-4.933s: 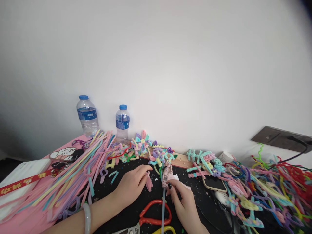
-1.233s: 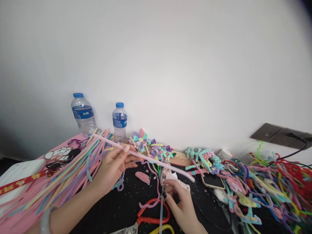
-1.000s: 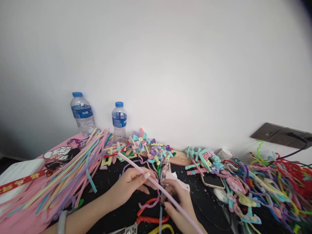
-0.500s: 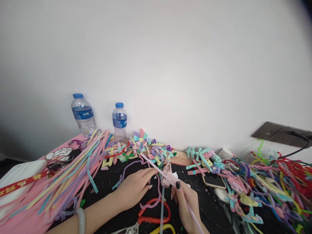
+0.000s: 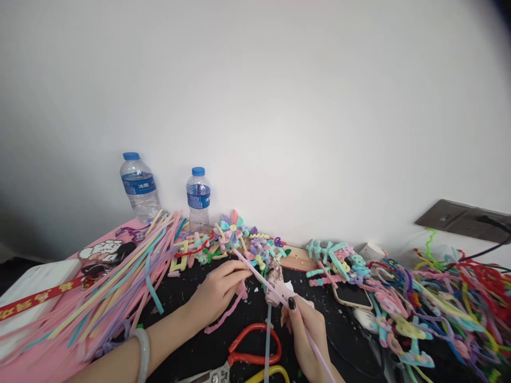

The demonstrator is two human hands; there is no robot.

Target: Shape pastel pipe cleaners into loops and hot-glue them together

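Note:
My right hand (image 5: 306,332) is closed around a long lilac pipe cleaner (image 5: 275,292), which slants up and left across the table. My left hand (image 5: 219,291), wearing a pale bangle (image 5: 143,354), has its fingers together, their tips beside the lilac pipe cleaner's upper part. A crinkled pink pipe cleaner (image 5: 223,321) runs from beneath its thumb, bunched there; the grip is partly hidden. Behind the lilac stem lies a pale pink glue gun (image 5: 279,291) with a translucent glue stick (image 5: 268,340) sticking out toward me. Red-handled scissors (image 5: 255,358) lie open below.
Loose pastel pipe cleaners (image 5: 115,282) spread at left, near a white box (image 5: 35,287). Two water bottles (image 5: 139,191) stand against the wall. Finished pipe-cleaner flowers (image 5: 233,229) line the back. A phone (image 5: 353,296) and tangled coloured pipe cleaners (image 5: 443,303) are at right.
My left hand has shifted slightly up and left. The crinkled pink pipe cleaner, earlier looped around its fingers, is now drawn left and bunched beneath them. My right hand keeps the lilac pipe cleaner.

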